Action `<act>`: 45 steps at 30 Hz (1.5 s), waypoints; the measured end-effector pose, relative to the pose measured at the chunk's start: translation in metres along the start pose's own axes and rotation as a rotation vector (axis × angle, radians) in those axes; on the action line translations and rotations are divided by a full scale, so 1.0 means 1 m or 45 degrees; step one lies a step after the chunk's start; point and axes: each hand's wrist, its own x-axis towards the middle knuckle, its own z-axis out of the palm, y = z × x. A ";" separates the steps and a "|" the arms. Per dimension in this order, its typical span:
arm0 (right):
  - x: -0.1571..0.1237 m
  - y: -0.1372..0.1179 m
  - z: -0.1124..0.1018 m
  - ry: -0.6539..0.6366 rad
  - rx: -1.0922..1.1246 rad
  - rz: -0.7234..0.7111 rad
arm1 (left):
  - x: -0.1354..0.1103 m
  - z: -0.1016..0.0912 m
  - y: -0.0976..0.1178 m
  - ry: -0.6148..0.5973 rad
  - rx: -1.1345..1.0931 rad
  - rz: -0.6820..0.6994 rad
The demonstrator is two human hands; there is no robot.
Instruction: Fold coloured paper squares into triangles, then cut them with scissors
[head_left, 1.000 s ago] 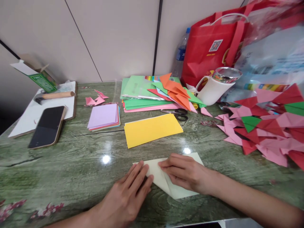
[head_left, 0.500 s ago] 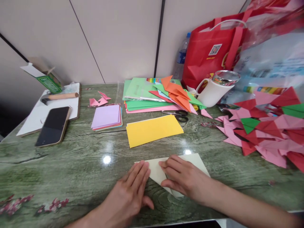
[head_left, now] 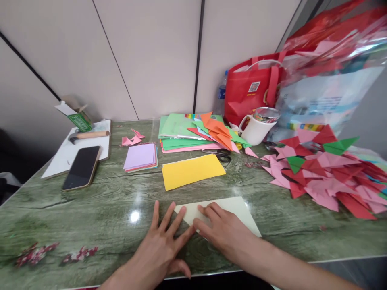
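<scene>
A pale cream sheet of paper (head_left: pixel 238 213), its left corner folded to a slanting edge, lies near the table's front edge. My right hand (head_left: pixel 225 229) rests on it with bent fingers, thumb and forefinger close together at the slanting fold, pressing it to the table. The palm and forearm hide the sheet's lower part. At the sheet's left tip, my left hand (head_left: pixel 165 241) has its fingers spread, with the fingertips by the paper and table. Behind the sheet lies a stack of yellow paper strips (head_left: pixel 193 171).
Scissors (head_left: pixel 223 155), coloured paper packs (head_left: pixel 178 129) and a white mug (head_left: pixel 255 131) stand behind. Folded paper pieces (head_left: pixel 326 169) heap up at the right. At the left lie lilac square sheets (head_left: pixel 140 156), a phone (head_left: pixel 82 167) and a hammer (head_left: pixel 90 135).
My left hand's fingers have spread apart from lying together. The right hand has slid slightly left along the fold, its thumb now close to the forefinger. The camera view has shifted.
</scene>
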 end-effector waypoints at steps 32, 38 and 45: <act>-0.056 -0.013 -0.007 -0.027 0.051 -0.118 | 0.001 -0.005 -0.001 -0.371 -0.306 -0.071; -0.075 0.033 -0.016 0.293 0.344 0.275 | -0.012 0.011 -0.002 -0.276 -0.227 -0.109; -0.050 0.083 -0.013 0.116 0.614 0.619 | 0.001 -0.006 -0.018 0.066 -0.270 0.046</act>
